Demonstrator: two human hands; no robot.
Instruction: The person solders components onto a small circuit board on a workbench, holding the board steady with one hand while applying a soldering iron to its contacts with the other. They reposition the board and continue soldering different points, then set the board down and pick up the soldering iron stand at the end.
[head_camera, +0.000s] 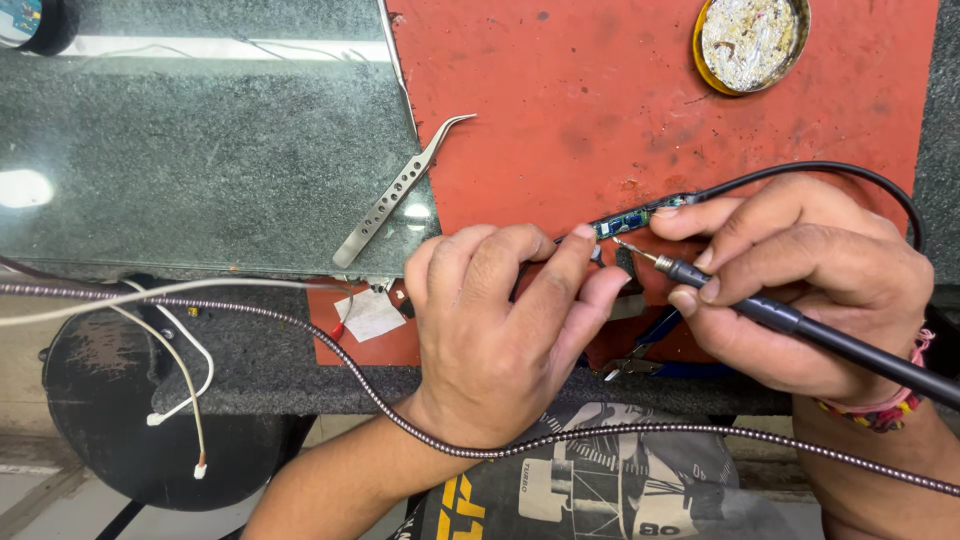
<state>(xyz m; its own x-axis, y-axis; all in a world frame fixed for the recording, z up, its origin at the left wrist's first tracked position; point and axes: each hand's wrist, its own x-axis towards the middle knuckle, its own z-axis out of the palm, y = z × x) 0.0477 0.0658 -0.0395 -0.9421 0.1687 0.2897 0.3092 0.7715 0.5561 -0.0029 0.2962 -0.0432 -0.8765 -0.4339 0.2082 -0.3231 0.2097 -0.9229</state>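
Between my two hands: a small green circuit board (626, 221), long and narrow, sits over the red mat (600, 110) with a black cable (800, 170) running off its far end.
Left hand (495, 330): my fingers are together, clamped on the near end of the circuit board, the forefinger tip lying on top of it and the thumb pressing up from below.
Right hand (800, 280): my fingers are closed round the black soldering iron (790, 320), gripping it like a pen; my forefinger reaches out along the far side of the board and touches it.
Iron tip: the thin metal point ends just below the board, between my left forefinger and my right thumb; whether it touches the board I cannot tell.
Beyond my left fingers: curved steel tweezers (400, 190) lie across the edge where the glass sheet (200, 150) meets the red mat.
Beyond my right fingers: a round tin of tangled metal wool (750, 40) sits at the far edge of the mat, well apart from both hands.
Under my wrists: a braided cord (300, 325) crosses the bench (250, 370) from the left and passes beneath both forearms.
Left of my left hand: thin white wires (185, 360) hang off the bench edge.
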